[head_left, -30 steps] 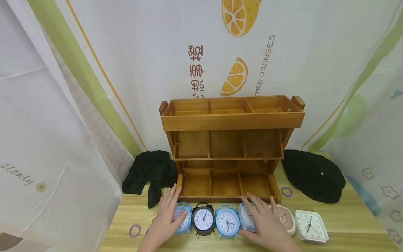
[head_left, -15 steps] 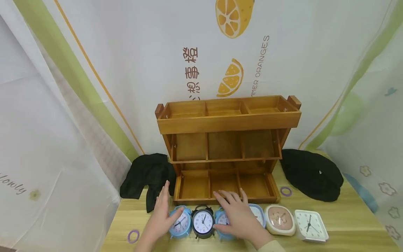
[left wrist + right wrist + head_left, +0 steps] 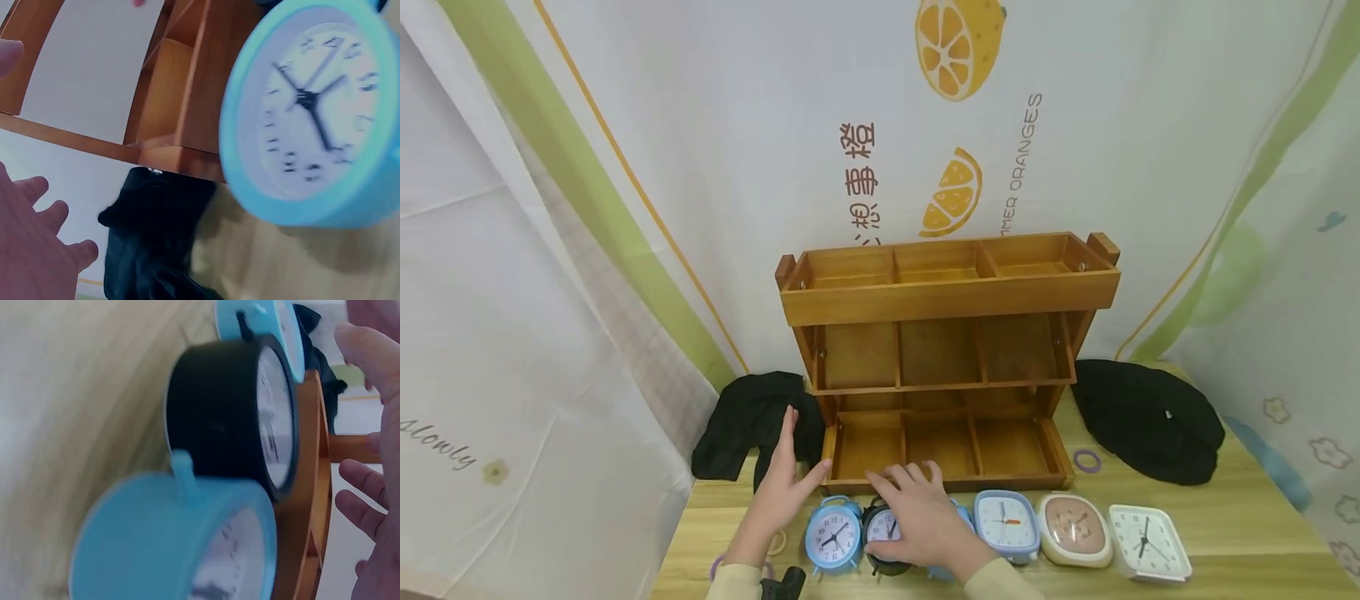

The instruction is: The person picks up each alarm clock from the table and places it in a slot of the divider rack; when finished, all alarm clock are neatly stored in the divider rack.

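Several alarm clocks stand in a row along the table's front. My left hand (image 3: 788,483) is open with straight fingers, just left of the first blue round clock (image 3: 832,536) and clear of it; the left wrist view shows that clock (image 3: 312,112) close up and my fingers (image 3: 37,250) apart from it. My right hand (image 3: 917,512) hovers spread over the black round clock (image 3: 878,527) and hides most of the second blue round clock (image 3: 961,515). In the right wrist view the black clock (image 3: 231,419) and a blue clock (image 3: 181,550) sit beside my loose fingers (image 3: 375,362).
A three-tier wooden rack (image 3: 947,292) with bare compartments stands behind the clocks. To the right are a blue square clock (image 3: 1006,523), a pink-faced clock (image 3: 1073,528) and a white square clock (image 3: 1148,542). Black cloths (image 3: 741,421) (image 3: 1146,421) flank the rack. A purple ring (image 3: 1086,459) lies nearby.
My right hand slid left from the blue square clock, across the second blue round clock, to the black one. My left hand came off the first blue clock and drew back left.
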`<action>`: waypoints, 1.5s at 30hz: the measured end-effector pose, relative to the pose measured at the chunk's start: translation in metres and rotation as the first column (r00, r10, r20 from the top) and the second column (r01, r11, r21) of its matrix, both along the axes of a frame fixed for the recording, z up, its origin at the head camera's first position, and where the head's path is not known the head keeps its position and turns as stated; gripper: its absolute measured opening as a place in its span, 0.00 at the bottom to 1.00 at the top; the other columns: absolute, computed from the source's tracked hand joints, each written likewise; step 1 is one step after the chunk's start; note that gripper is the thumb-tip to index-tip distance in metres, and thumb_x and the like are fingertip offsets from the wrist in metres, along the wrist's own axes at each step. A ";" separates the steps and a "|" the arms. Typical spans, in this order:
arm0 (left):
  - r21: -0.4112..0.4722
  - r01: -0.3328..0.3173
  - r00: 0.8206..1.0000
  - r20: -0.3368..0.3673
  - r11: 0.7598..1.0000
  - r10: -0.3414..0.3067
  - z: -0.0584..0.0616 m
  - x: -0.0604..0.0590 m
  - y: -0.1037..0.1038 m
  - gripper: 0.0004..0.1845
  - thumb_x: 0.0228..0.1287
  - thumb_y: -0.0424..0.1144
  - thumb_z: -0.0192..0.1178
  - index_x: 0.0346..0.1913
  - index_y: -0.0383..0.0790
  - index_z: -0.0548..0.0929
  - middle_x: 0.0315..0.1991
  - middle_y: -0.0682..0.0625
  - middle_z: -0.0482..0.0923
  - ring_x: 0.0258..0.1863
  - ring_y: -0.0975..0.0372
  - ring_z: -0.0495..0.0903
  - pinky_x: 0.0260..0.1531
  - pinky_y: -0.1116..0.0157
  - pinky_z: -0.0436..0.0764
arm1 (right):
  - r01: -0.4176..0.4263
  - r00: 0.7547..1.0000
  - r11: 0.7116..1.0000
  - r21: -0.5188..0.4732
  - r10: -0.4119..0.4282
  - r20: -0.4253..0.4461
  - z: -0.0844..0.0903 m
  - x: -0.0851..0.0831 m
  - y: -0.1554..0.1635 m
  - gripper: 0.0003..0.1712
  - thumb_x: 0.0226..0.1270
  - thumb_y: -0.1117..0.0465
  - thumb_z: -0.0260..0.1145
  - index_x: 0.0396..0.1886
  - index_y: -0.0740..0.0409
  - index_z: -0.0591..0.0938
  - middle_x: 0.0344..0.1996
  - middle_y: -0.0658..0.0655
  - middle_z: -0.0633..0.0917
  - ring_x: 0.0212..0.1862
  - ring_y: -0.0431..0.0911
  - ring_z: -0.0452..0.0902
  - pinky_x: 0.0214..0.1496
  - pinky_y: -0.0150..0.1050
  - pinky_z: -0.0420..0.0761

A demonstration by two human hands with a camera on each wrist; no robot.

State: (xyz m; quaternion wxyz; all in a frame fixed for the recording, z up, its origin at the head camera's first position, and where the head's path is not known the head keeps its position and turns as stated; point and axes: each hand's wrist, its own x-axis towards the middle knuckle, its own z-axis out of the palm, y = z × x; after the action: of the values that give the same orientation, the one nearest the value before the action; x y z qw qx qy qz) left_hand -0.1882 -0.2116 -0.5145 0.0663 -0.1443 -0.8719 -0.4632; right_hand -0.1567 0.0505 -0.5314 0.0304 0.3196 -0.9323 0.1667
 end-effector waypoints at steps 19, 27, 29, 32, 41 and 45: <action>0.071 0.002 0.999 0.044 0.998 -0.005 0.048 -0.051 0.026 0.58 0.75 0.52 0.64 0.85 0.53 0.27 0.85 0.41 0.36 0.82 0.40 0.46 0.74 0.34 0.55 | -0.030 0.991 0.999 0.036 0.025 0.133 -0.011 0.011 -0.045 0.55 0.54 0.21 0.71 0.77 0.40 0.72 0.63 0.43 0.77 0.53 0.42 0.69 0.46 0.42 0.62; 0.023 -0.032 0.998 0.048 0.999 0.031 0.054 -0.058 0.024 0.59 0.74 0.55 0.65 0.85 0.52 0.28 0.85 0.39 0.39 0.82 0.41 0.49 0.73 0.36 0.60 | -0.033 0.989 0.999 0.025 0.029 0.144 -0.017 0.008 -0.056 0.53 0.52 0.23 0.74 0.75 0.39 0.75 0.61 0.42 0.77 0.53 0.41 0.67 0.45 0.42 0.59; 0.012 -0.029 0.999 0.043 1.000 0.028 0.055 -0.060 0.023 0.59 0.74 0.55 0.65 0.85 0.51 0.28 0.85 0.40 0.38 0.82 0.42 0.49 0.73 0.37 0.60 | -0.021 0.989 0.999 0.026 0.017 0.145 -0.018 0.007 -0.060 0.53 0.51 0.23 0.75 0.75 0.38 0.75 0.60 0.41 0.77 0.52 0.41 0.67 0.45 0.42 0.59; 0.009 -0.029 0.999 0.032 1.000 0.028 0.056 -0.063 0.022 0.59 0.73 0.55 0.65 0.85 0.51 0.28 0.85 0.43 0.36 0.82 0.44 0.48 0.74 0.38 0.59 | -0.004 0.987 1.000 0.027 -0.001 0.163 -0.019 0.007 -0.064 0.53 0.49 0.25 0.77 0.74 0.37 0.75 0.60 0.41 0.77 0.51 0.41 0.65 0.46 0.42 0.59; 0.085 -0.016 1.000 0.001 0.996 0.016 0.057 -0.074 0.025 0.57 0.74 0.51 0.65 0.85 0.51 0.30 0.85 0.44 0.38 0.82 0.45 0.49 0.76 0.38 0.56 | 0.049 0.981 0.998 0.029 -0.053 0.186 -0.022 0.005 -0.069 0.53 0.42 0.27 0.83 0.71 0.33 0.77 0.59 0.39 0.79 0.49 0.42 0.66 0.46 0.44 0.61; 0.092 -0.022 1.000 0.010 0.996 0.021 0.057 -0.076 0.027 0.57 0.74 0.52 0.65 0.85 0.50 0.30 0.85 0.44 0.37 0.82 0.46 0.49 0.76 0.39 0.57 | 0.061 0.980 0.998 0.010 -0.061 0.191 -0.026 0.004 -0.070 0.53 0.41 0.27 0.83 0.70 0.33 0.78 0.59 0.38 0.79 0.49 0.42 0.66 0.46 0.44 0.61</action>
State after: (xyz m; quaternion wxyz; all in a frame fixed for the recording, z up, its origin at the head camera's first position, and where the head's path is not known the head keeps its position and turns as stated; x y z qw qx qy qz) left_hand -0.2641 -0.1842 -0.4579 0.0739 -0.1294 -0.8515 -0.5026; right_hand -0.1522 -0.0190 -0.5574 -0.0548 0.2735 -0.9406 0.1936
